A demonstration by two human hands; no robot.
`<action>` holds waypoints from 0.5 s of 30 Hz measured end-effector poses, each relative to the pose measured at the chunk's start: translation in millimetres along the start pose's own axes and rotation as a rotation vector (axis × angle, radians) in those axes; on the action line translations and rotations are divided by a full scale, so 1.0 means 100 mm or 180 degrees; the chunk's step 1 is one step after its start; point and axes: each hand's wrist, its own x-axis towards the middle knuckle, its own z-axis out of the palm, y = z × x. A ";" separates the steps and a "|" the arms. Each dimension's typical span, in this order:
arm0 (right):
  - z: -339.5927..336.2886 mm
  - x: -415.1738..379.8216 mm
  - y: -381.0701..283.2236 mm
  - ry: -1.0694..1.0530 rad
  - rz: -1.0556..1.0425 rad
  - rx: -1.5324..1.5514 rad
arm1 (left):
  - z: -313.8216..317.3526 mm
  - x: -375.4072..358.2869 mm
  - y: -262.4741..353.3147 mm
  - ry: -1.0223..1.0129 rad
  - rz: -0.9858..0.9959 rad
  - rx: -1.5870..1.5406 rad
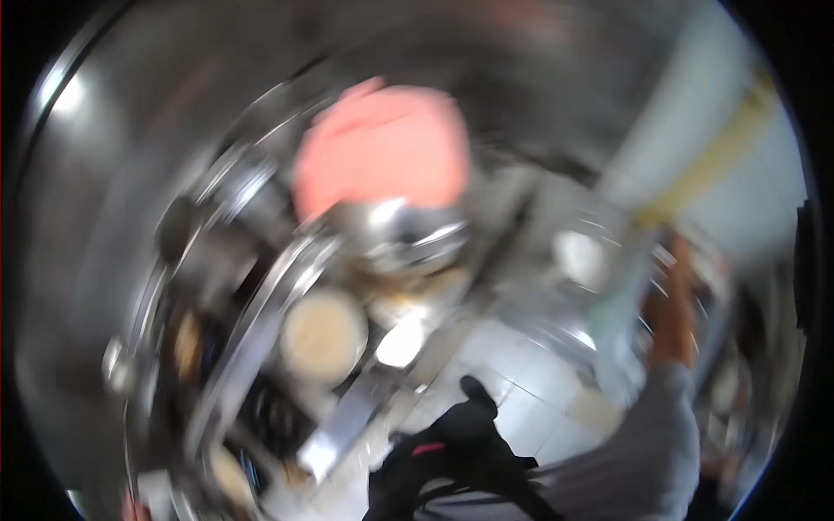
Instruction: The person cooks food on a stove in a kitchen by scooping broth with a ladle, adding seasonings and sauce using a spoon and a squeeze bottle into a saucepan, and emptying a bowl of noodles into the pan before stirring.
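Observation:
The whole view is smeared by motion. On the right, my right arm in a grey sleeve reaches forward, and my right hand is a blur near shiny metal things; its fingers cannot be made out. A small skin-coloured sliver at the lower left edge looks like part of my left hand, beside a pale blurred object. What either hand holds, if anything, does not show.
A pink rounded thing rises behind a shiny metal bowl. A round container with beige contents stands on the metal counter. A white round item lies right of centre. White floor tiles show below.

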 end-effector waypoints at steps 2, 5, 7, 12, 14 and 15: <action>0.36 -0.17 0.12 -0.0720 -0.0196 0.0451 | 0.08 -0.56 -0.45 0.0486 -0.1341 -0.1324; 0.86 -0.53 0.05 -0.1525 -0.0175 0.0648 | 0.26 -0.98 -0.80 0.0572 -0.2375 -0.2981; 1.02 -0.73 -0.01 -0.1832 -0.0196 0.0522 | 0.45 -1.29 -1.12 0.0570 -0.2934 -0.3815; 1.00 -1.03 -0.01 -0.2171 -0.0217 0.0283 | 1.37 -1.74 -2.05 0.1031 -0.3893 -0.3915; 1.02 -1.13 -0.09 -0.2252 -0.0258 0.0287 | 1.69 -1.89 -2.61 0.0685 -0.3768 -0.3967; 1.03 -1.18 -0.10 -0.2261 -0.0259 0.0268 | 1.82 -1.87 -2.71 0.0877 -0.3940 -0.3982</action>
